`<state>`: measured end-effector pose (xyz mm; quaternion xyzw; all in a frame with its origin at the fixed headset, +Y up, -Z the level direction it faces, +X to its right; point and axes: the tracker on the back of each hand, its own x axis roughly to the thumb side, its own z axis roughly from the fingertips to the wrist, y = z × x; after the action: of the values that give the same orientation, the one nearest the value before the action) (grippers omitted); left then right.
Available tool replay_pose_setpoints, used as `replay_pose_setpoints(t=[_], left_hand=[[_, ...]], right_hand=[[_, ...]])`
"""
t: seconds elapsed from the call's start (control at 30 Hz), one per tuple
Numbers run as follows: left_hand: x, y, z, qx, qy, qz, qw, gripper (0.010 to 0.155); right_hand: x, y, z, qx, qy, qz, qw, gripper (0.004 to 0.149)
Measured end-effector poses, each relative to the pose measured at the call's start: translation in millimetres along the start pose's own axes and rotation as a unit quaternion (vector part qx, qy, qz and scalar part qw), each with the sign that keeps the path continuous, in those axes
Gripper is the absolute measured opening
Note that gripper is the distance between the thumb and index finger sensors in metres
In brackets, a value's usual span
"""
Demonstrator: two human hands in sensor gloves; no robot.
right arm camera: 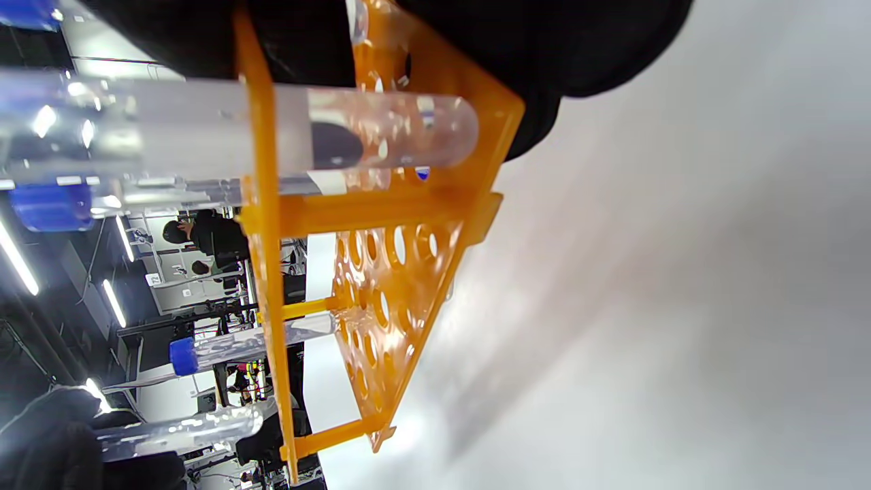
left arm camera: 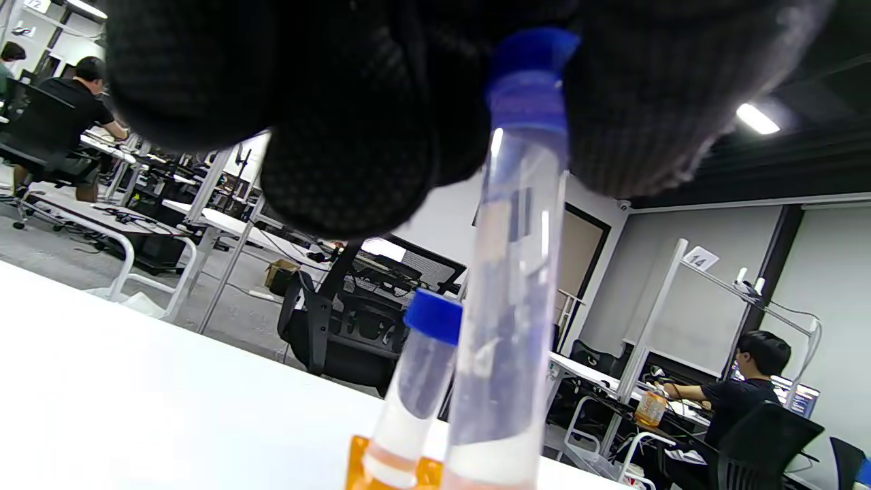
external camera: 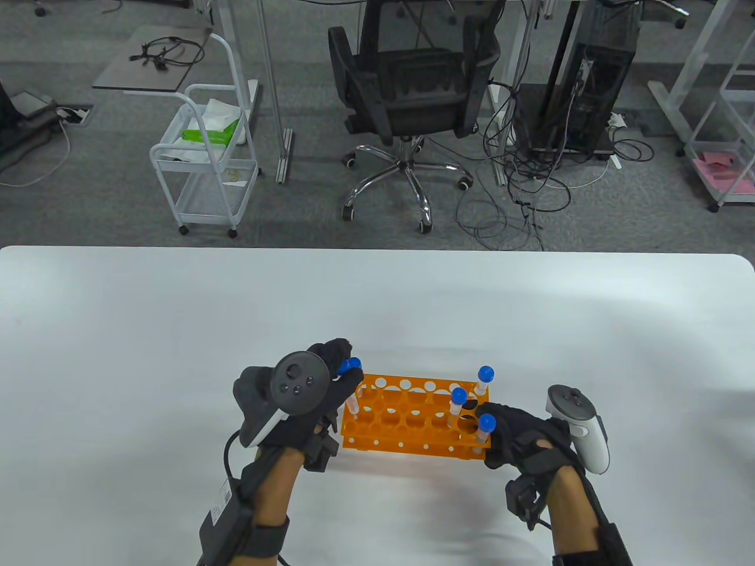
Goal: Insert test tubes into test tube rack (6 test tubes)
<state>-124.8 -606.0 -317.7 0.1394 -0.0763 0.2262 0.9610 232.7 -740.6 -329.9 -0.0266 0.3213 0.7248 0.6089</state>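
Note:
An orange test tube rack (external camera: 413, 420) stands on the white table (external camera: 177, 330). Three blue-capped tubes stand at its right end: back (external camera: 485, 377), middle (external camera: 458, 401) and front (external camera: 486, 427). My left hand (external camera: 347, 368) pinches the cap of another tube (left arm camera: 510, 306) and holds it upright over the rack's left end. Its tip is close to the top plate in the right wrist view (right arm camera: 184, 429). A further tube (left arm camera: 418, 381) stands in the rack beside it. My right hand (external camera: 481, 436) grips the rack's right end (right arm camera: 401, 272), fingers on the top plate.
The rack's middle holes (external camera: 413, 407) hold nothing. The table's far edge (external camera: 377, 250) runs behind, with an office chair (external camera: 413, 94) and a white cart (external camera: 206, 165) on the floor beyond.

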Motion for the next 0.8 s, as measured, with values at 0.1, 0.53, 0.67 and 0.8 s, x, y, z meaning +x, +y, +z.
replay_pose_setpoints(t=[0.1, 0.53, 0.67, 0.8], left_hand=[[4.9, -2.7, 0.1, 0.000, -0.011, -0.004, 1.000, 0.055], [18.9, -12.4, 0.9, -0.026, -0.037, -0.021, 0.999, 0.056], [22.4, -20.2, 0.2, -0.047, -0.043, -0.031, 0.998, 0.056], [26.2, -28.9, -0.3, -0.064, -0.049, -0.046, 0.996, 0.056]], right_hand=[[0.1, -0.1, -0.2, 0.000, 0.000, 0.000, 1.000, 0.051], [-0.3, -0.3, -0.8, -0.001, 0.000, 0.001, 1.000, 0.052], [0.0, -0.4, -0.6, -0.002, -0.001, 0.001, 1.000, 0.052], [-0.2, -0.7, -0.9, -0.002, -0.001, 0.000, 1.000, 0.052]])
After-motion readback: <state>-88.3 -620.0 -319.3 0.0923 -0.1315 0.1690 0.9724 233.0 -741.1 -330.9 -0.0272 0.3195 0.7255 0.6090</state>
